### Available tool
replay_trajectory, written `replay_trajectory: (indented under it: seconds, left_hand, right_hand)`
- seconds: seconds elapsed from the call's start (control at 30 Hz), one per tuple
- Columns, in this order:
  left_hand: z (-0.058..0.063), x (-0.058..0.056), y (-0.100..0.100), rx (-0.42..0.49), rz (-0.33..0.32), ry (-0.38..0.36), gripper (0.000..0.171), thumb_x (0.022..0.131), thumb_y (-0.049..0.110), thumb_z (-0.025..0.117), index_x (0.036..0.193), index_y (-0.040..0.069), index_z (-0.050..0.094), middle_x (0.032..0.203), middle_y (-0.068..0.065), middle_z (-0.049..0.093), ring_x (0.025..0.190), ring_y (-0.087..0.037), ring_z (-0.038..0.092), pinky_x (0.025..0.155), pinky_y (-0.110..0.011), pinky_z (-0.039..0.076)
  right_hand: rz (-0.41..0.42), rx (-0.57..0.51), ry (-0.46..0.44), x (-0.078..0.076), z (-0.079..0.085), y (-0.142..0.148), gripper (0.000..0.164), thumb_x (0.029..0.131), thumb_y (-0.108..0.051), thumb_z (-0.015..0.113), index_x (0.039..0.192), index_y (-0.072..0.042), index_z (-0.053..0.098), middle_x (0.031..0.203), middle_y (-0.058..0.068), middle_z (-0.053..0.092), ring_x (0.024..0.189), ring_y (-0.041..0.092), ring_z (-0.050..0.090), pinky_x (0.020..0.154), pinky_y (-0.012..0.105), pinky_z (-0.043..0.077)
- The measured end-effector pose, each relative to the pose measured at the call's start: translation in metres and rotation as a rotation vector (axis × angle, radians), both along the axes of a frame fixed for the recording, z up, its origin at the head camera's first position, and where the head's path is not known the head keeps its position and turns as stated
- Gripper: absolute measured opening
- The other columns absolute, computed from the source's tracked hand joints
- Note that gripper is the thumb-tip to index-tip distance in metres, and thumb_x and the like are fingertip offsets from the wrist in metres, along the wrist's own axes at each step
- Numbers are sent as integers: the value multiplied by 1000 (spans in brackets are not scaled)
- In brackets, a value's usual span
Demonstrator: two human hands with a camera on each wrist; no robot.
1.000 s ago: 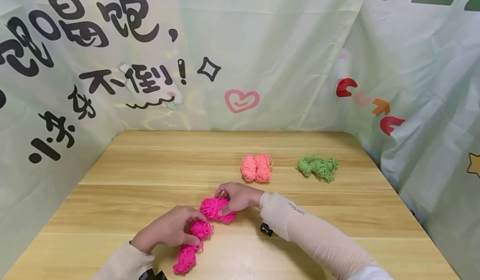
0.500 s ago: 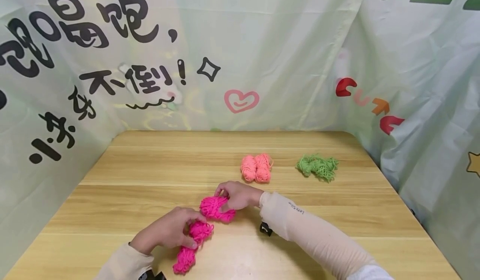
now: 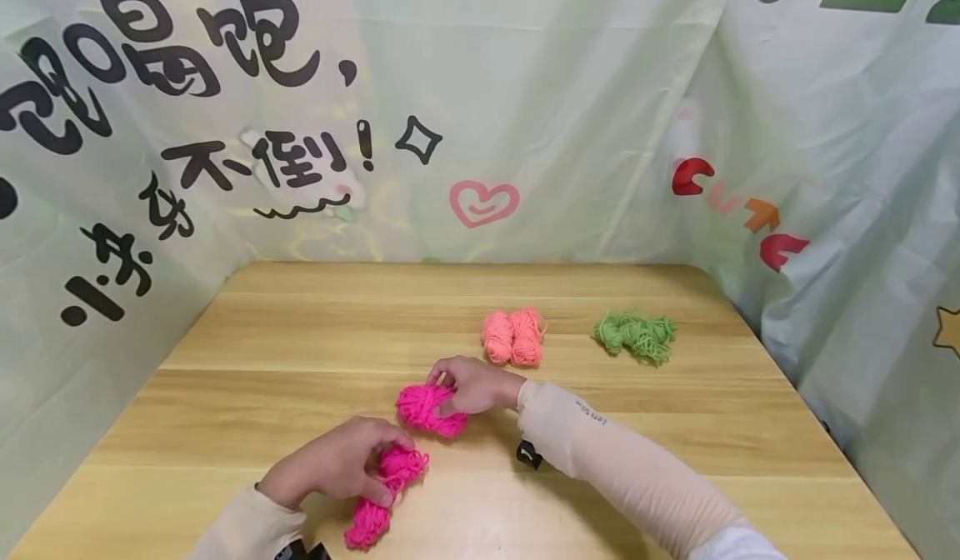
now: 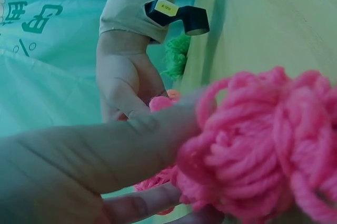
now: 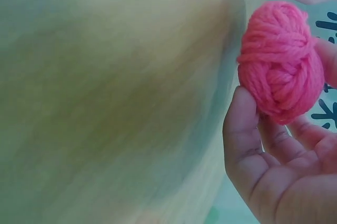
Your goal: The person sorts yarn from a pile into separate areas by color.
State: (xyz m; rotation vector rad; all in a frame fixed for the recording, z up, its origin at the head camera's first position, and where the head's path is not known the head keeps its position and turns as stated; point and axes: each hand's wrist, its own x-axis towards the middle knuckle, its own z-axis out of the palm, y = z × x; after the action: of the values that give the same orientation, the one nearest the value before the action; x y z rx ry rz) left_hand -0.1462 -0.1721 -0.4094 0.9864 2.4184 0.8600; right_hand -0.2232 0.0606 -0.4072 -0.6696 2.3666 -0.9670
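My right hand [image 3: 477,384] grips a hot-pink ball of yarn [image 3: 417,405] near the middle of the table, thumb on its near side and fingers behind. In the right wrist view this yarn ball [image 5: 279,61] looks oval, held between thumb and fingers. Closer to the front, my left hand [image 3: 336,465] holds a longer hot-pink skein of yarn [image 3: 368,523], which lies slanted with loose loops at its far end. Up close in the left wrist view, the pink skein [image 4: 247,145] sits between thumb and fingers. A narrow gap separates the two pink yarns.
Two salmon-pink yarn balls [image 3: 513,337] stand side by side behind my right hand. Farther right lies a tangled green yarn skein [image 3: 636,335]. The wooden table [image 3: 300,318] meets printed curtains [image 3: 570,127] at its back and sides.
My right hand has moved slightly back and left with its yarn ball, widening the gap to the front skein. The left hand has sunk a little, its thumb lower on the skein.
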Motion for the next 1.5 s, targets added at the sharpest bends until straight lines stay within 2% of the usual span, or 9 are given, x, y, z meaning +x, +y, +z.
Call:
replay_trajectory:
  seconds: [0.2, 0.37, 0.63, 0.8, 1.07, 1.37, 1.5]
  left_hand:
    - [6, 3, -2, -65, -36, -19, 67, 64, 29, 91, 124, 19, 62, 108, 11, 54, 95, -7, 51, 83, -28, 47]
    - [7, 5, -3, -92, -52, -29, 72, 62, 33, 91, 127, 25, 61, 116, 9, 49, 105, -8, 48, 90, -31, 45]
    - [6, 10, -2, -120, -17, 20, 66, 62, 20, 92, 122, 26, 63, 113, 8, 48, 98, -7, 49, 83, -27, 47]
    - [5, 9, 0, -135, 14, 0, 64, 62, 15, 91, 118, 26, 64, 109, 9, 50, 96, -7, 50, 81, -27, 48]
    - [4, 9, 1, -134, 17, 22, 59, 64, 17, 90, 116, 25, 64, 107, 10, 51, 96, -8, 51, 83, -28, 47]
    - [3, 9, 1, -135, 7, 45, 62, 63, 17, 90, 118, 24, 63, 104, 10, 50, 92, -7, 50, 80, -27, 47]
    - [1, 8, 1, -135, 10, 30, 61, 64, 18, 90, 117, 26, 63, 104, 11, 50, 92, -6, 50, 80, -27, 47]
  right_hand:
    - [-15, -15, 10, -5, 1, -2, 34, 80, -13, 79, 108, -17, 62, 97, -2, 59, 93, 15, 56, 83, 34, 47]
    - [-13, -31, 4, -7, 0, -5, 34, 80, -11, 78, 109, -17, 62, 98, -1, 59, 94, 16, 56, 84, 35, 47]
    - [-19, -41, 20, -9, 2, -8, 34, 80, -15, 79, 110, -17, 62, 100, 0, 60, 96, 17, 57, 85, 36, 47]
    - [-27, -39, 25, -10, 2, -9, 34, 81, -16, 78, 110, -18, 62, 101, -1, 60, 96, 16, 56, 85, 36, 47]
    - [-54, -63, 5, -12, 1, -13, 35, 81, -15, 77, 112, -16, 62, 102, 1, 59, 97, 17, 56, 85, 37, 48]
    - [-100, -125, -18, -16, -4, -17, 33, 82, -14, 77, 111, -15, 61, 99, 3, 58, 93, 18, 56, 79, 35, 48]
    - [-119, -145, -29, -18, -6, -20, 34, 83, -16, 77, 112, -15, 61, 100, 3, 58, 94, 18, 55, 80, 34, 48]
